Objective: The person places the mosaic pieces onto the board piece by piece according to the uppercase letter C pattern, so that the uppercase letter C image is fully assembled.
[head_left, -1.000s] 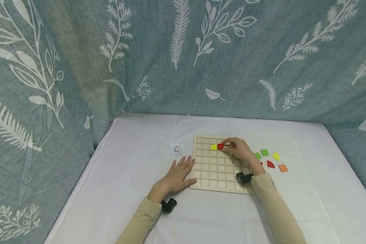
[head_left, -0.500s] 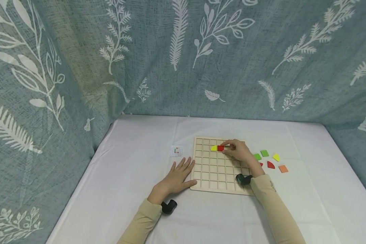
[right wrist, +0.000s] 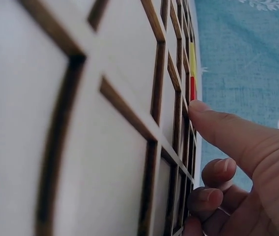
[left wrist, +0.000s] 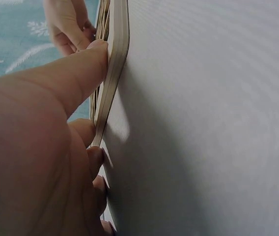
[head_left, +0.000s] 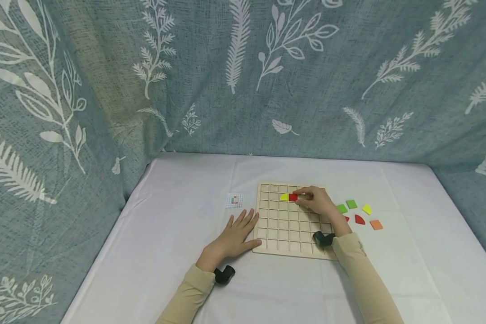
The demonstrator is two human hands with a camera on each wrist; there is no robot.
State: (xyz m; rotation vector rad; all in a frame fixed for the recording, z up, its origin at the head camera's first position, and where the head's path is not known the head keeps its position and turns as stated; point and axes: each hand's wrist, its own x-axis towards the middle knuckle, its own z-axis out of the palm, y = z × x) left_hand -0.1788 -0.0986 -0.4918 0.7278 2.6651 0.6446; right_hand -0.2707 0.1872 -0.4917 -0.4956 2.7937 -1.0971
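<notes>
A pale wooden grid board (head_left: 283,222) lies on the white cloth. In its upper rows a yellow quarter-round tile (head_left: 284,196) sits directly left of a red square tile (head_left: 293,197). My right hand (head_left: 317,200) pinches the red tile at its right side between thumb and forefinger; the right wrist view has the thumb tip (right wrist: 198,106) right at the tile's edge. With fingers straight and spread, my left hand (head_left: 232,236) rests along the board's left side. Its thumb (left wrist: 97,46) presses on the board's rim (left wrist: 120,44) in the left wrist view.
Right of the board lie loose tiles: green squares (head_left: 351,204), a yellow quarter-round (head_left: 366,209), a red quarter-round (head_left: 359,219) and an orange square (head_left: 376,224). A small printed grid card (head_left: 234,200) lies left of the board. A leaf-patterned curtain (head_left: 210,90) hangs behind the table.
The head view has shifted slightly, putting the board a little lower in it. Both hands have stayed nearly still, the right one at the red tile throughout.
</notes>
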